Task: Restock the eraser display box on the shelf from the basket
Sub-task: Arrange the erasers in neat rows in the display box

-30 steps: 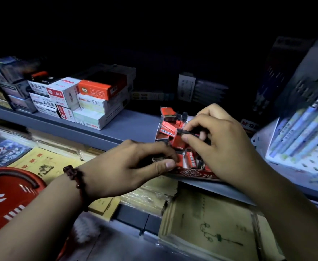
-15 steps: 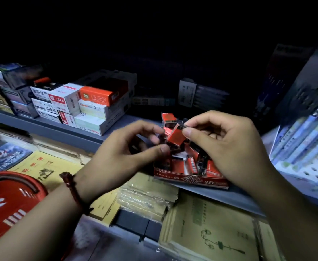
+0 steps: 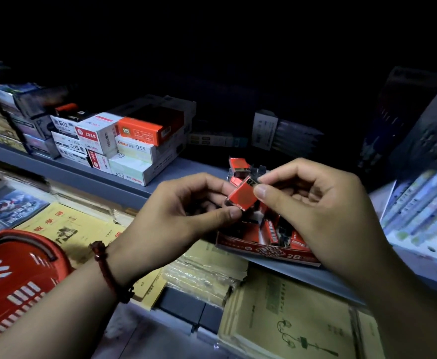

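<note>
A red eraser marked 2B (image 3: 242,195) is held in the air just above the display box. My left hand (image 3: 183,216) pinches its lower left corner between thumb and forefinger. My right hand (image 3: 313,203) pinches its upper right end. The red eraser display box (image 3: 266,251), printed 2B on its front wall, sits at the front edge of the grey shelf (image 3: 186,168) and holds several red erasers lying at odd angles. The red basket (image 3: 13,281) is at the lower left; its inside is out of sight.
Stacked white and orange stationery boxes (image 3: 132,143) stand on the shelf to the left. A tilted white rack of pens (image 3: 424,211) is at the right. Yellow exercise books (image 3: 287,317) lie on the lower shelf below the display box. The shelf's back is dark.
Both hands have lifted from the display box and come together. They now hold one red eraser between them above the box.
</note>
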The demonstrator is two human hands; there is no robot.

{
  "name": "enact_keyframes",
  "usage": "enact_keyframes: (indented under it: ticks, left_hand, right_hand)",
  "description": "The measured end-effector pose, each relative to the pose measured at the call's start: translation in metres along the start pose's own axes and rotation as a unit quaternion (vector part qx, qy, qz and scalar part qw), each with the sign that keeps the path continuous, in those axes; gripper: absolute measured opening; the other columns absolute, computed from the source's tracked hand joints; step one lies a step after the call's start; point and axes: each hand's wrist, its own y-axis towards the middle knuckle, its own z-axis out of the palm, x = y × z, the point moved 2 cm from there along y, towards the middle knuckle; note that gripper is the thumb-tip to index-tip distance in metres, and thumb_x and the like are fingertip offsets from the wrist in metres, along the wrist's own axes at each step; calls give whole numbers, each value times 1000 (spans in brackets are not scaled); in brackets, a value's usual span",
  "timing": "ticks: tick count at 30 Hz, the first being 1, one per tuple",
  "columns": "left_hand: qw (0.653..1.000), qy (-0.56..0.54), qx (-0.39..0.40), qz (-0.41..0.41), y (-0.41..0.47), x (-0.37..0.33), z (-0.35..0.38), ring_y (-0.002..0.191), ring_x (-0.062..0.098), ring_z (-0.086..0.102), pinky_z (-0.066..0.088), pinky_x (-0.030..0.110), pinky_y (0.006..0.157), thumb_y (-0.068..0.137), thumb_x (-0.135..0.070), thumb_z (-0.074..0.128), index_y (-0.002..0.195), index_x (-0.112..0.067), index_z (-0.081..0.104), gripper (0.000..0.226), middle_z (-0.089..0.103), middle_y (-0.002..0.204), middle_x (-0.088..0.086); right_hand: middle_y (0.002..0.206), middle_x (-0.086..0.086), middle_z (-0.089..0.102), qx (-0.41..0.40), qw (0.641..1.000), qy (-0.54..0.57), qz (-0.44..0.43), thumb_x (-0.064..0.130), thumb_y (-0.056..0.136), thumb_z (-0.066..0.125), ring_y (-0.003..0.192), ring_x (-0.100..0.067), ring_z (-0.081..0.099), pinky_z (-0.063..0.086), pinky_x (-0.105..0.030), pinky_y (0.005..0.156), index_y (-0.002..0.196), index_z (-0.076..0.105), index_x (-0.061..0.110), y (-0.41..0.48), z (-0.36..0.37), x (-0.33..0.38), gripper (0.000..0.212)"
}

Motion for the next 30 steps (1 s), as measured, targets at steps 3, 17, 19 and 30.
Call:
enact_keyframes:
  ticks: [3,17,19,30]
  left_hand:
    - [1000,-9,-12,-5,1,3,-1,78,23,65,60,31,74,79,-16,76,99,-14,76,19,71,83,8]
    - [996,9,-84,23,11,3,7,78,20,68,60,27,74,74,-13,76,93,-6,74,20,75,89,20]
    - [997,25,-75,14,11,4,6,79,26,67,62,41,75,75,-16,77,92,-10,76,18,73,89,25]
    - [995,94,-15,-9,5,10,0,83,57,63,55,68,78,81,-24,76,101,-23,75,20,68,83,32]
  right_hand:
    - [86,-6,71,22,1000,5,-17,8,86,79,78,-34,63,57,-42,70,105,74,30,1,1,1,29]
    - [73,7,67,117,985,-126,-17,19,85,81,59,-8,51,40,-15,57,99,69,33,-1,-5,-7,23]
    - [76,9,66,122,979,-163,-22,20,85,80,65,-9,54,42,-15,60,104,70,39,-1,-8,-10,29]
    - [71,20,61,112,971,-209,-23,27,86,80,63,-4,54,39,-11,58,88,72,27,3,-10,-15,8]
